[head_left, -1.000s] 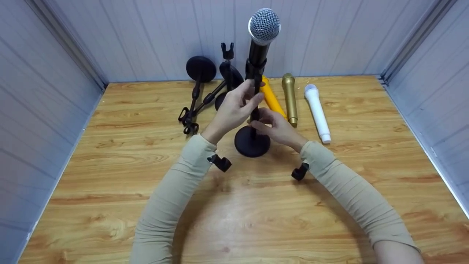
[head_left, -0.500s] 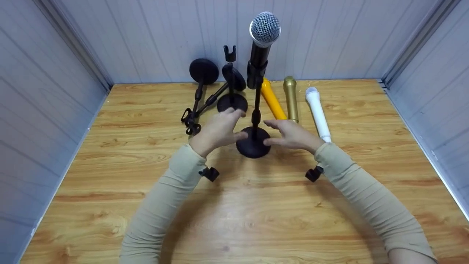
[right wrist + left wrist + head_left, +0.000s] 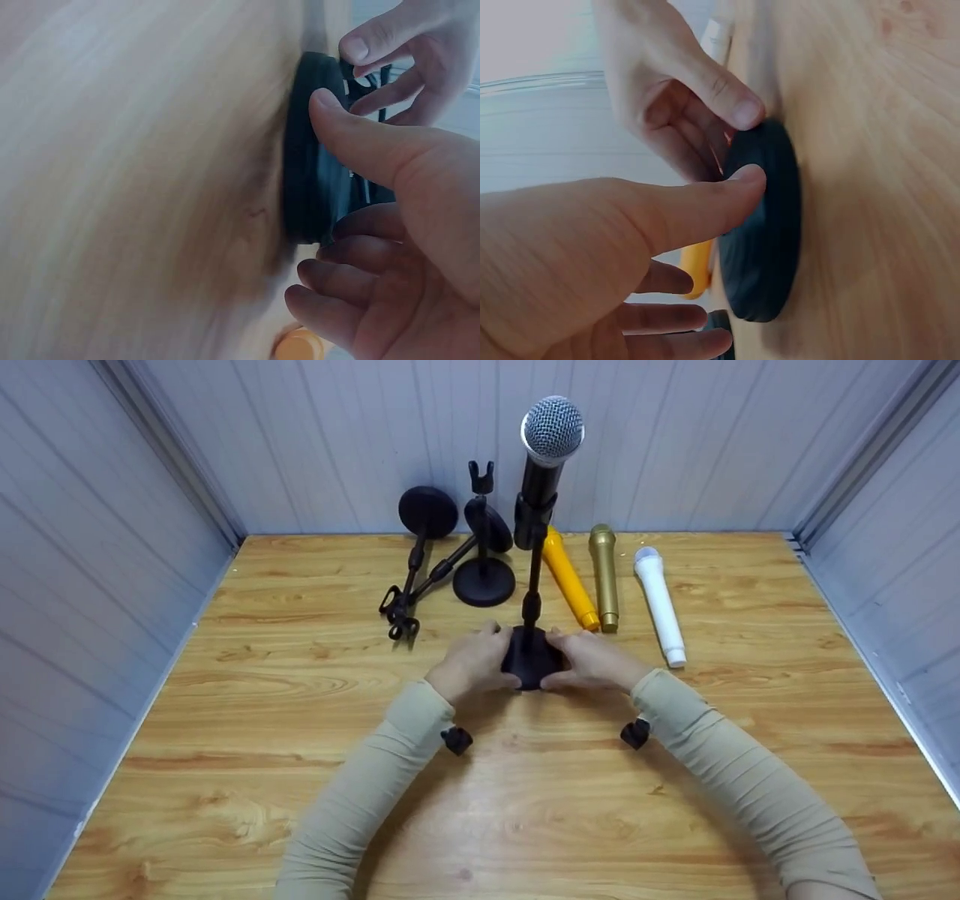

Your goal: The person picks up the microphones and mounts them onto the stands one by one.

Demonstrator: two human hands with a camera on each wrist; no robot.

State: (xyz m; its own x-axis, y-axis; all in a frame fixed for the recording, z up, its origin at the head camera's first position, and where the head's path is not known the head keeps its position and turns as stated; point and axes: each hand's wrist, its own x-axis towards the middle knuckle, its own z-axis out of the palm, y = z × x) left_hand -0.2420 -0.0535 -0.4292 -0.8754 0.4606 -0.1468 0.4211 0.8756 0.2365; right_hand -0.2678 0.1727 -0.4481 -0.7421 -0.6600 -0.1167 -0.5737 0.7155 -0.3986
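- We see a wooden table (image 3: 525, 810) under everything.
- Our front stand (image 3: 532, 604) rises upright on it, bearing a black mic (image 3: 541, 480).
- Behind, leftward, we find a rear stand (image 3: 484, 583), upright, partly hiding one of two crossed, tipped stands (image 3: 428, 512).
- Our left hand (image 3: 474, 661) and right hand (image 3: 596, 661) clasp the front stand's base from opposite sides.
- Past the right hand lie a yellow mic (image 3: 571, 579), gold mic (image 3: 604, 577) and white mic (image 3: 660, 606).

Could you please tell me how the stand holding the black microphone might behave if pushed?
Pushed high, the stand may tip, since the microphone sits atop a slim pole. Pushed low, it would likely slide, its round base being broad. The pole seems stiff, unbent under that load.
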